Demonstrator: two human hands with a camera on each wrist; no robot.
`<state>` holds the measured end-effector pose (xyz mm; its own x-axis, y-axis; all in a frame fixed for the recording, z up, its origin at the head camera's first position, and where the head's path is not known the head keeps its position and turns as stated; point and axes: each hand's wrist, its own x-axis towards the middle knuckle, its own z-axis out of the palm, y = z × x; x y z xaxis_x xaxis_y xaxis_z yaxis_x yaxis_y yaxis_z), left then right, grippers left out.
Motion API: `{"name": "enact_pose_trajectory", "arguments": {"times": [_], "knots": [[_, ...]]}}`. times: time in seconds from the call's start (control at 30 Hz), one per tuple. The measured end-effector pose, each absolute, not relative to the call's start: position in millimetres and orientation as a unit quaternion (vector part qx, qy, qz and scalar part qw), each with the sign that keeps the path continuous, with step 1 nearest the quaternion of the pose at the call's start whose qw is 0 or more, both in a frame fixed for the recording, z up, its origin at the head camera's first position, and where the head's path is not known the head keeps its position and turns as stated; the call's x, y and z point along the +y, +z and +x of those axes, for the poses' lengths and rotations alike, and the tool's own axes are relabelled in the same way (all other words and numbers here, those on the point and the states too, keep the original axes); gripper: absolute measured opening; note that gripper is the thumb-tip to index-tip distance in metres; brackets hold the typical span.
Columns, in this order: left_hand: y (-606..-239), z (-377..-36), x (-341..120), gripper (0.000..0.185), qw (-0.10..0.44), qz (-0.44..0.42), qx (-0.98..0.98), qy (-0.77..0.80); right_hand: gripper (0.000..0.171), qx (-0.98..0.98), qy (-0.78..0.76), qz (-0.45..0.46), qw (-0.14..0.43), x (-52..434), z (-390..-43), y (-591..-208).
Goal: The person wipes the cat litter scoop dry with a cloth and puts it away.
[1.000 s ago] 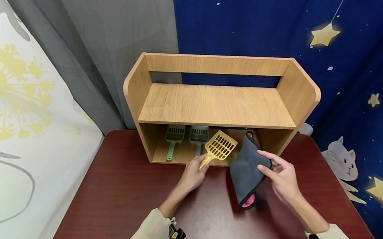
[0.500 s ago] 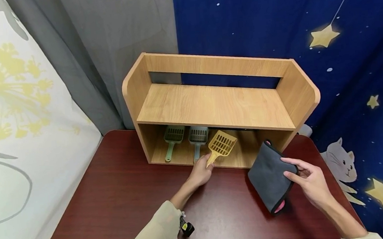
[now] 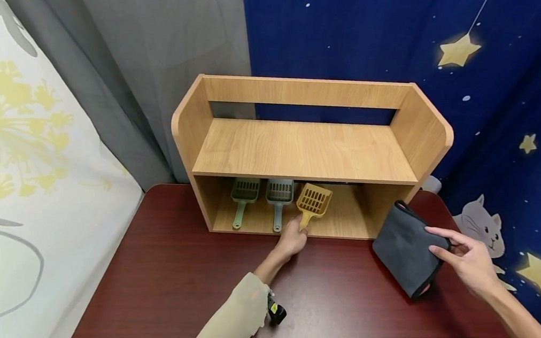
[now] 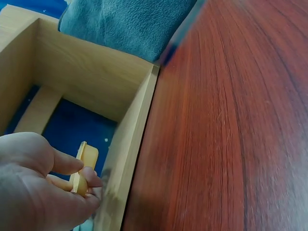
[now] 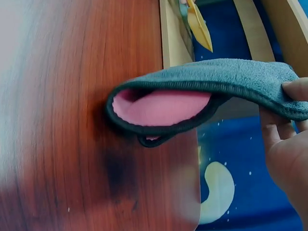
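My left hand (image 3: 292, 240) pinches the handle of a yellow slotted scoop (image 3: 313, 202), whose head lies inside the lower compartment of the wooden shelf (image 3: 307, 149). In the left wrist view the fingers (image 4: 62, 163) curl round the yellow handle (image 4: 81, 173) at the shelf's front edge. My right hand (image 3: 467, 259) holds a folded grey cloth (image 3: 405, 248) with a pink inner side (image 5: 159, 107), lifted over the table's right side by the shelf's right end. The thumb (image 5: 294, 89) presses on the cloth's upper fold (image 5: 226, 77).
A green scoop (image 3: 243, 195) and a grey-blue scoop (image 3: 278, 194) lie side by side in the lower compartment, left of the yellow one. The shelf stands at the back of a dark red table (image 3: 165, 285). Curtains hang behind and to both sides.
My left hand has pushed the yellow scoop further into the lower compartment. My right hand has carried the grey cloth to the right, away from the shelf opening.
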<state>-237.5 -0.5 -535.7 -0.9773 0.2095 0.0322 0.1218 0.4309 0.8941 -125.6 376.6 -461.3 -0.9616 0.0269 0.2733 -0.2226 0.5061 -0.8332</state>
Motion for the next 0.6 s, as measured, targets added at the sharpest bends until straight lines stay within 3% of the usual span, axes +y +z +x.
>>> {"name": "enact_pose_trajectory", "arguments": {"times": [0.17, 0.37, 0.6], "knots": [[-540.7, -244.9, 9.5, 0.033, 0.049, 0.1, 0.832, 0.543, 0.043, -0.873, 0.462, 0.054, 0.144, 383.4, -125.4, -464.5], [-560.0, -257.1, 21.4, 0.026, 0.02, 0.072, 0.861, 0.504, 0.041, -0.871, 0.458, 0.07, 0.161, 376.7, -126.1, -470.5], [-575.2, -268.3, 35.9, 0.035, 0.006, 0.034, 0.864, 0.503, 0.04, -0.847, 0.498, 0.072, 0.169, 361.1, -127.2, -476.3]]}}
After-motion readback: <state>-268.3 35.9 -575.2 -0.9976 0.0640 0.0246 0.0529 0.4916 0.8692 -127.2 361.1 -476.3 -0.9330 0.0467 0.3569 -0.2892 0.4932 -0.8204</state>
